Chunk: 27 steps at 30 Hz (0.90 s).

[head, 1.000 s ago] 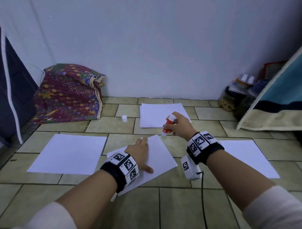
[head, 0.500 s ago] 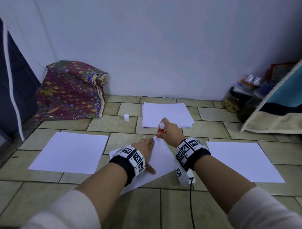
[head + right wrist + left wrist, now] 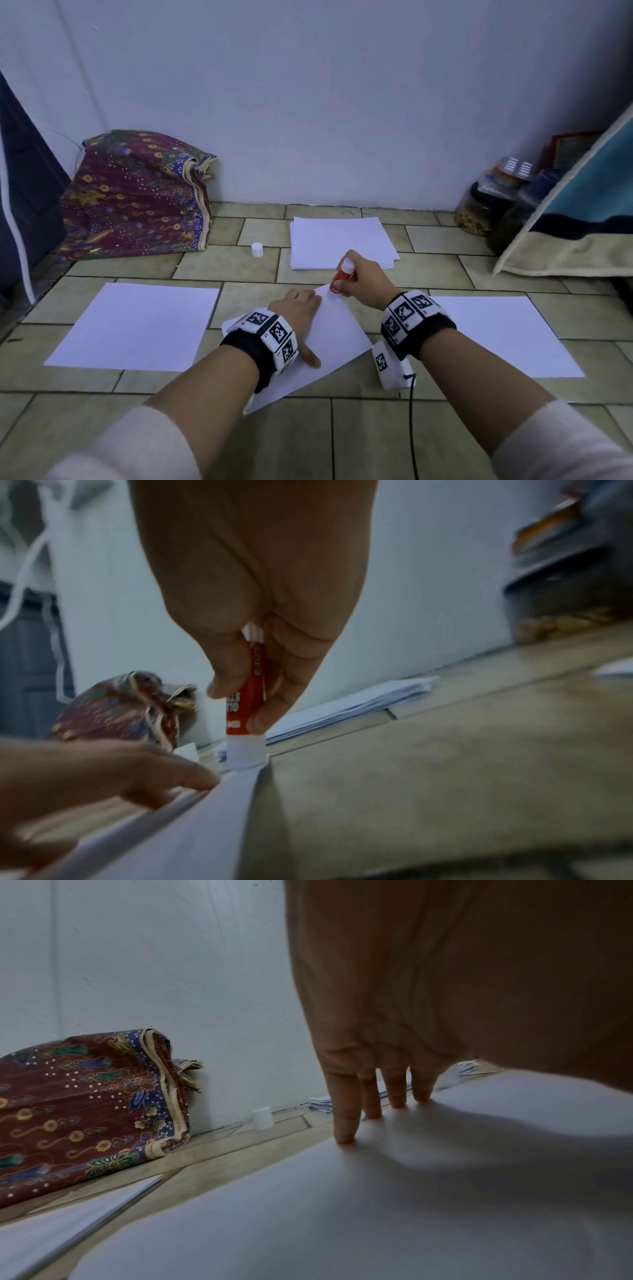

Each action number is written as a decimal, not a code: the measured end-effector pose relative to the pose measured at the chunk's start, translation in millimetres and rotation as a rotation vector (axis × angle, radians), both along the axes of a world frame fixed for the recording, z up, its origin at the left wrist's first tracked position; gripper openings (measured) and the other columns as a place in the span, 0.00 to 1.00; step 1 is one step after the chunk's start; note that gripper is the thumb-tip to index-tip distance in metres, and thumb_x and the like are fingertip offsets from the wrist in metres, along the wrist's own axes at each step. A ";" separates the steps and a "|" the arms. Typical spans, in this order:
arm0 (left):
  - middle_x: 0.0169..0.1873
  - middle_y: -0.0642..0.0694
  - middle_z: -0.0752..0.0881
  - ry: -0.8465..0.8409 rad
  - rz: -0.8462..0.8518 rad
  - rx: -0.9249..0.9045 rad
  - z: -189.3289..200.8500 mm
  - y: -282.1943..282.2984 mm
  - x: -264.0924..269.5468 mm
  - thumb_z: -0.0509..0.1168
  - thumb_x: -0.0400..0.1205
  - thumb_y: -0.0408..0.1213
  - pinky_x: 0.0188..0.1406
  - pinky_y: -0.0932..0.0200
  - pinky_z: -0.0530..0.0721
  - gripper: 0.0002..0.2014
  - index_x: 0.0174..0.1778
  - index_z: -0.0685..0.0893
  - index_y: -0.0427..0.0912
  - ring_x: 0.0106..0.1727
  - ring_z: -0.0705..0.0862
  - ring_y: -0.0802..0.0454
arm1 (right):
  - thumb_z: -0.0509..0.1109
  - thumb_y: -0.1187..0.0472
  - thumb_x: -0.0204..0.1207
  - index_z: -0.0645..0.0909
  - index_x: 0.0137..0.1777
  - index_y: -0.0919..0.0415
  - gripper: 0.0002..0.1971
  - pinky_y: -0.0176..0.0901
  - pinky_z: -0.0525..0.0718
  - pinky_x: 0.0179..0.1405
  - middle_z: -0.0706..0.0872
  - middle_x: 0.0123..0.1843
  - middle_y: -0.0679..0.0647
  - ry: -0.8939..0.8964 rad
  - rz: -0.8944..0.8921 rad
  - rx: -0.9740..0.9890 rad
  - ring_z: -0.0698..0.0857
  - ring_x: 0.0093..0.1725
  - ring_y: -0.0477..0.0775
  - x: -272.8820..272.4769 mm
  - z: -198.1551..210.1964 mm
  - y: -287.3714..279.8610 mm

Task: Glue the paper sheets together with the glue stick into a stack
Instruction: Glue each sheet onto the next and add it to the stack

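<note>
From the head, your left hand lies flat on the sheet and your right hand grips the glue stick at its far corner (cap beside the stack); left wrist: straight fingers pressing paper; right wrist: tip down on that corner.

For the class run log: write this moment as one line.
step: gluing far corner | right hand: grips glue stick, tip on angled sheet | left hand: presses sheet flat | cap: off, on floor
</note>
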State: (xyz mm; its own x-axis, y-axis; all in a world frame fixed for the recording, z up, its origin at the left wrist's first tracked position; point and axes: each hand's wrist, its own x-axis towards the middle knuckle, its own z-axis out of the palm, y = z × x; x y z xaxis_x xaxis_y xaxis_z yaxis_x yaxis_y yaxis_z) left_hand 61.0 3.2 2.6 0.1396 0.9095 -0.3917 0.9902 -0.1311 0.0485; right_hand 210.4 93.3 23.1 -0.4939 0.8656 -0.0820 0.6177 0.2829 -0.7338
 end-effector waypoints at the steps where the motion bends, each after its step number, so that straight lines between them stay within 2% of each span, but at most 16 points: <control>1: 0.78 0.45 0.62 0.002 -0.002 0.004 0.8 0.5 0.5 0.77 0.63 0.63 0.67 0.46 0.74 0.56 0.80 0.57 0.42 0.75 0.63 0.45 | 0.74 0.67 0.74 0.71 0.46 0.57 0.12 0.54 0.88 0.49 0.85 0.50 0.63 0.080 -0.072 -0.045 0.87 0.48 0.63 1.6 -1.1 1.4; 5: 0.77 0.44 0.63 0.032 -0.004 -0.001 2.7 3.1 2.1 0.77 0.62 0.65 0.67 0.45 0.75 0.57 0.80 0.57 0.43 0.75 0.64 0.45 | 0.75 0.65 0.73 0.73 0.46 0.57 0.11 0.60 0.87 0.53 0.84 0.48 0.60 0.259 -0.245 -0.143 0.87 0.51 0.64 2.9 -9.1 4.4; 8: 0.77 0.45 0.62 0.035 0.007 0.004 2.4 2.0 2.1 0.77 0.62 0.65 0.67 0.45 0.75 0.57 0.80 0.58 0.43 0.75 0.63 0.45 | 0.75 0.64 0.73 0.74 0.50 0.60 0.12 0.59 0.86 0.55 0.84 0.48 0.57 0.231 -0.255 -0.120 0.86 0.52 0.61 -3.5 -11.5 3.7; 11: 0.78 0.45 0.61 0.040 0.010 0.009 3.1 0.9 2.6 0.77 0.62 0.65 0.68 0.45 0.73 0.58 0.81 0.56 0.44 0.76 0.62 0.46 | 0.73 0.64 0.74 0.73 0.54 0.61 0.13 0.55 0.85 0.54 0.84 0.51 0.59 0.041 -0.135 0.000 0.84 0.52 0.60 -11.6 -9.5 0.7; 13: 0.79 0.45 0.59 0.043 0.014 0.007 4.3 0.5 3.5 0.77 0.63 0.65 0.70 0.45 0.72 0.59 0.83 0.53 0.44 0.78 0.60 0.46 | 0.72 0.65 0.75 0.72 0.57 0.62 0.14 0.51 0.83 0.49 0.84 0.52 0.61 -0.082 -0.024 0.063 0.84 0.52 0.62 -14.3 -6.6 -1.5; 17: 0.80 0.45 0.58 0.039 0.033 0.005 4.2 -0.5 3.9 0.77 0.63 0.64 0.70 0.45 0.72 0.59 0.83 0.53 0.45 0.79 0.59 0.46 | 0.69 0.66 0.76 0.69 0.59 0.63 0.15 0.44 0.75 0.43 0.84 0.55 0.64 -0.245 0.140 0.141 0.81 0.52 0.63 -11.0 0.8 -5.2; 23: 0.80 0.46 0.59 0.032 0.022 0.028 5.0 -1.7 3.1 0.77 0.62 0.65 0.69 0.46 0.73 0.57 0.81 0.56 0.44 0.78 0.60 0.47 | 0.71 0.66 0.75 0.68 0.51 0.56 0.14 0.53 0.83 0.52 0.85 0.54 0.60 -0.269 0.282 0.124 0.83 0.53 0.61 15.7 4.5 -21.9; 27: 0.81 0.46 0.56 0.046 0.006 0.027 3.2 -0.3 2.3 0.76 0.63 0.66 0.71 0.46 0.71 0.59 0.83 0.54 0.43 0.79 0.59 0.46 | 0.72 0.67 0.75 0.70 0.49 0.55 0.13 0.47 0.84 0.52 0.89 0.50 0.53 -0.255 0.342 0.076 0.86 0.50 0.53 37.1 4.8 -36.7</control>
